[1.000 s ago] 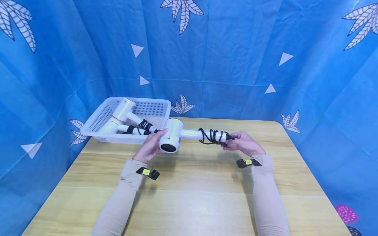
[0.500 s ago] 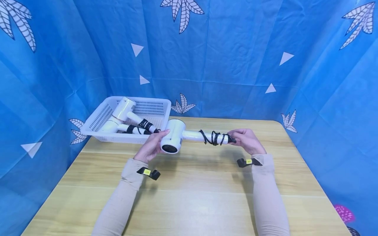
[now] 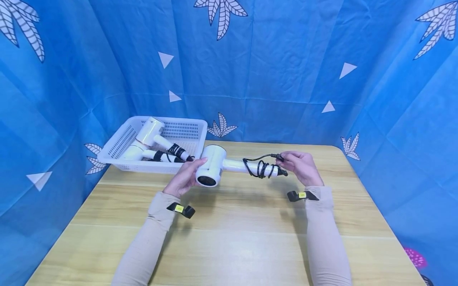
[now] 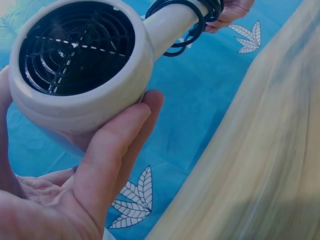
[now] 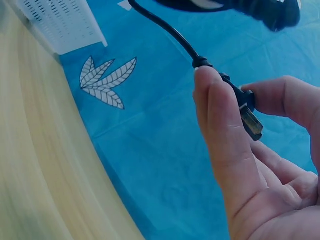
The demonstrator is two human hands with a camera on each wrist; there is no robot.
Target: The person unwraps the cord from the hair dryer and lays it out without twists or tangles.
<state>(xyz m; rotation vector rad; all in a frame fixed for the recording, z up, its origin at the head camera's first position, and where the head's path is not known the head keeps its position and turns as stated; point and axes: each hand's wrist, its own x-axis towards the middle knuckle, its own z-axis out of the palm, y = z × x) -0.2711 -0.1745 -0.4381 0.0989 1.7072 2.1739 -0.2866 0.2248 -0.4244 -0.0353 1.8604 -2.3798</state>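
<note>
A white hair dryer [image 3: 211,165] is held up over the table, its handle [image 3: 236,165] pointing right. My left hand [image 3: 184,176] grips its head from the left; in the left wrist view the fingers curl under the round body beside the dark grille [image 4: 75,47]. Black cord [image 3: 262,169] is wound in loose loops round the handle. Beyond the handle's end, my right hand [image 3: 300,167] pinches the black plug [image 5: 245,107] between thumb and fingers. One stretch of cord [image 5: 170,32] runs from the plug back to the loops.
At the back left stands a white perforated basket [image 3: 186,129]. Inside it lie two more white hair dryers [image 3: 152,133] with black cords wrapped on their handles. Blue patterned cloth [image 3: 279,71] hangs behind and beside the wooden table [image 3: 243,246].
My right hand has drawn the plug up and away from the handle's end, pulling a length of cord out of the loops. The hair dryer has shifted slightly right in my left hand.
</note>
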